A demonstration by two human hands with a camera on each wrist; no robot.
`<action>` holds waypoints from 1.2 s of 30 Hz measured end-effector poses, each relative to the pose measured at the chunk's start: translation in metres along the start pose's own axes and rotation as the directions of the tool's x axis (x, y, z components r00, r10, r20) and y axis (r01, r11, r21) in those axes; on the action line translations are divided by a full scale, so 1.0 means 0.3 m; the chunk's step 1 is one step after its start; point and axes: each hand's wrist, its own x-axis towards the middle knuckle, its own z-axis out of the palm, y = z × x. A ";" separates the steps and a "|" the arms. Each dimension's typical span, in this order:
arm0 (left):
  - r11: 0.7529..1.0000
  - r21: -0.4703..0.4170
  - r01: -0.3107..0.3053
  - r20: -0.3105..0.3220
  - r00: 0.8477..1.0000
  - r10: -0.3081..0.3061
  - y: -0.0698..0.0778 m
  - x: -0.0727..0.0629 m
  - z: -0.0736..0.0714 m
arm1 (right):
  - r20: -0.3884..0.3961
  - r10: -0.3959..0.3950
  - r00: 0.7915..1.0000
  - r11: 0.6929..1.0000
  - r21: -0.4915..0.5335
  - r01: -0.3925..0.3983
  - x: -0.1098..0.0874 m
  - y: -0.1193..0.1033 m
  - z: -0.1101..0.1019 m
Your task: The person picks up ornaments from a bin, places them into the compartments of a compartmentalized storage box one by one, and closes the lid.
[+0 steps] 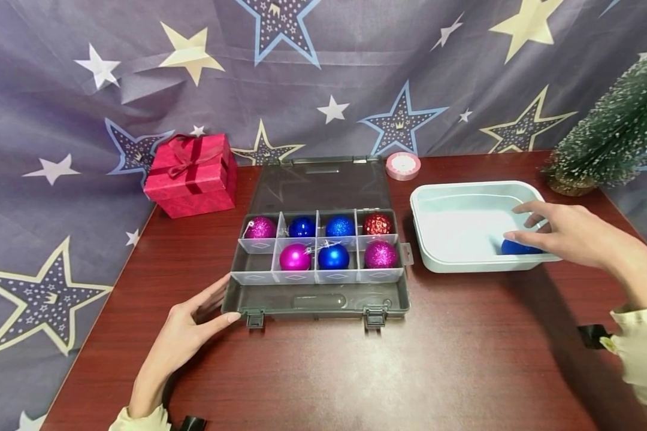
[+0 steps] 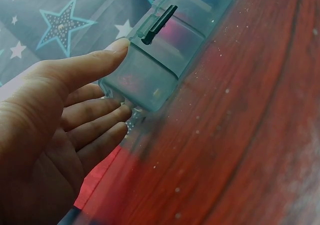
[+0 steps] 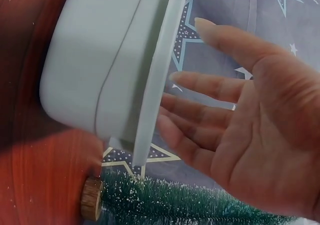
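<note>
At right, in the pale basin [image 1: 463,264], sits a blue ball [image 1: 515,248] — probably light, slick and crushable, best pinched round its middle — beneath my right hand [image 1: 571,233], fingers loosely spread; my straight-fingered left hand [image 1: 186,329] touches the organizer box [image 1: 269,297], centre frame.

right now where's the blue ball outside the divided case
In the head view, the blue ball lies in the pale tub, at its front right, partly hidden by the right grip.
</note>
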 end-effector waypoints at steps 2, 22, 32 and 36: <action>1.000 -0.004 0.002 0.000 1.000 -0.002 -0.001 0.000 0.000 | 0.010 0.008 1.000 1.000 -0.011 -0.008 0.004 -0.001 0.000; 1.000 -0.028 0.010 0.005 1.000 -0.010 -0.004 0.002 0.003 | 0.090 0.018 0.996 1.000 0.009 -0.019 0.037 0.002 0.039; 1.000 -0.022 0.005 0.005 1.000 -0.005 -0.005 0.001 0.004 | 0.101 -0.064 0.993 0.997 0.057 0.059 0.081 -0.011 0.082; 1.000 -0.022 0.003 0.004 1.000 -0.003 -0.005 0.001 0.002 | 0.087 -0.072 0.994 0.996 0.050 0.068 0.091 -0.017 0.090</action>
